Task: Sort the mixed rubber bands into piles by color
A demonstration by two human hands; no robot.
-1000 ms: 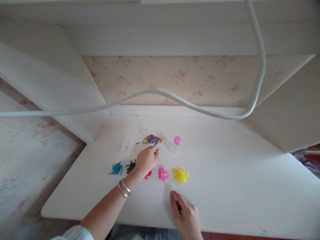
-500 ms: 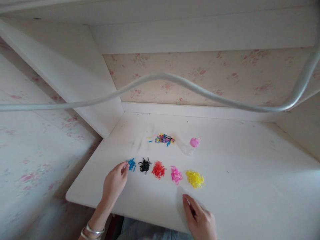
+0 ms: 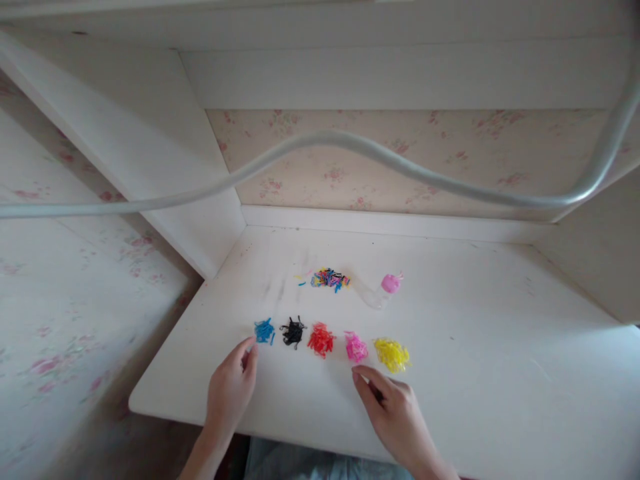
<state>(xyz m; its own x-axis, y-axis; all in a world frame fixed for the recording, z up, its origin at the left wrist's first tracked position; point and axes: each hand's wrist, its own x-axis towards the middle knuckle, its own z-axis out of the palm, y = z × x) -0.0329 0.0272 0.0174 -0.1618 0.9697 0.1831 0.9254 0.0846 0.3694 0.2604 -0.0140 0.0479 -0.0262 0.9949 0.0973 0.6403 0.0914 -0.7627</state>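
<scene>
My left hand (image 3: 233, 380) is closed in a pinch just below and to the left of a pile of blue rubber bands (image 3: 265, 331). What its fingertips hold, if anything, is too small to make out. My right hand (image 3: 393, 407) is also pinched, its fingertips just below the pink rubber bands (image 3: 357, 347); nothing can be made out between them. Black rubber bands (image 3: 293, 331) and red rubber bands (image 3: 321, 340) lie between the hands. A yellow pile (image 3: 393, 355) ends the row on the right. Farther back sits a mixed-colour pile of bands (image 3: 329, 279).
Right of the mixed pile lies a clear container (image 3: 374, 297) with a pink lid (image 3: 391, 283). The white desk (image 3: 490, 387) has a rounded front-left corner. A pale cable or tube (image 3: 320, 138) crosses the view above it, under a white shelf (image 3: 350, 73).
My right hand has moved forward and left, up to the pink pile. My left hand has drawn back slightly from the blue bands. The view has shifted a little.
</scene>
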